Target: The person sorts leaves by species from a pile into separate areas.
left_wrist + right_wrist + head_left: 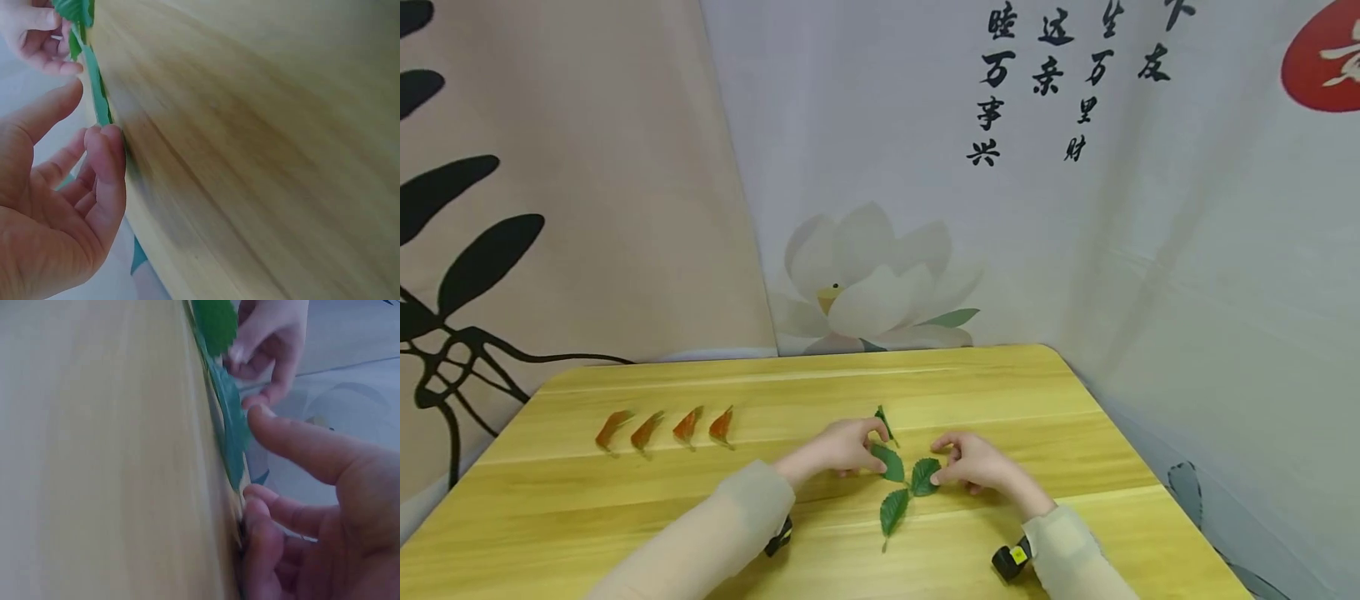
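Green leaves with toothed edges lie on the table in front of me. The left leaf (pixel 889 463), right leaf (pixel 926 476) and lower leaf (pixel 894 511) have their inner ends close together. A narrow dark green leaf (pixel 883 421) lies behind them, partly covered by my left fingers. My left hand (pixel 850 446) rests beside the left leaf, its thumb at that leaf's edge. At the right leaf's outer edge is the thumb of my right hand (pixel 973 462). Both wrist views show thumb and fingers apart, left hand (pixel 69 194) and right hand (pixel 319 506) alike.
Several orange-brown leaves (pixel 685 427) form a row on the left of the wooden table (pixel 820 550). A printed curtain (pixel 880 167) hangs behind the table's far edge. Each wrist carries a black camera (pixel 1011 560).
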Tool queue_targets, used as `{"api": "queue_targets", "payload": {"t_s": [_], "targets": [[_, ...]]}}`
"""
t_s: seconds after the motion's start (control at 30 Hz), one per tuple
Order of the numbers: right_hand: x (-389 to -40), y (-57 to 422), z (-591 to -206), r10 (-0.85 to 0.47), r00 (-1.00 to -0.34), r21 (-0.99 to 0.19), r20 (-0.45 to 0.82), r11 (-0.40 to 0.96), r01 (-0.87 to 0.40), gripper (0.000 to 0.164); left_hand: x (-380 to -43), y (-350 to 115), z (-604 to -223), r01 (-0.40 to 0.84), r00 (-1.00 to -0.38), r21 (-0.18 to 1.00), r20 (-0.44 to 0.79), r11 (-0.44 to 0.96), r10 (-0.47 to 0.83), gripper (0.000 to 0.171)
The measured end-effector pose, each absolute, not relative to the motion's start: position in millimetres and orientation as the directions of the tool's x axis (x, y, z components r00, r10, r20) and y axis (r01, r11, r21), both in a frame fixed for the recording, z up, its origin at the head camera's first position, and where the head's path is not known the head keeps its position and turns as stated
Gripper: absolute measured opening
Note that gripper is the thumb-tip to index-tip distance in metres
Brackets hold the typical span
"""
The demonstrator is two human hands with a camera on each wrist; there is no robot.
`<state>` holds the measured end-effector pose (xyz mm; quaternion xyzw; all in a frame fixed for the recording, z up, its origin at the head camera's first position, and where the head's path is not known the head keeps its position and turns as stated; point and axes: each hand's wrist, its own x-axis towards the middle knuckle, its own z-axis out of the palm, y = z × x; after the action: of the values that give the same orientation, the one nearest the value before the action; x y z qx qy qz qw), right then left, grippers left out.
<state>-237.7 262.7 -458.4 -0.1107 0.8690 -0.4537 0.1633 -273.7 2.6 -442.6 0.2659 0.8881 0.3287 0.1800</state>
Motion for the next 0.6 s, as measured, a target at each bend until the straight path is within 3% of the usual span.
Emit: {"api": "queue_targets", "payload": {"t_s": [0.23,0.6], "targets": [[-238.5,253.6,-460.9,-0.344,-0.926,-0.794,-0.154,0.601,-0.092,0.052,-279.8,10.4,-444.3,0.356,-0.807,0.618,-0.174,0.701,0.564,0.042],[-240.2,253.9,-468.1,-0.339,-0.936,-0.761,-0.100,0.631,-0.147,0.038,-276.9,17.0,-445.8,0.392,-0.807,0.569,-0.165,0.723,0.567,0.034]]}}
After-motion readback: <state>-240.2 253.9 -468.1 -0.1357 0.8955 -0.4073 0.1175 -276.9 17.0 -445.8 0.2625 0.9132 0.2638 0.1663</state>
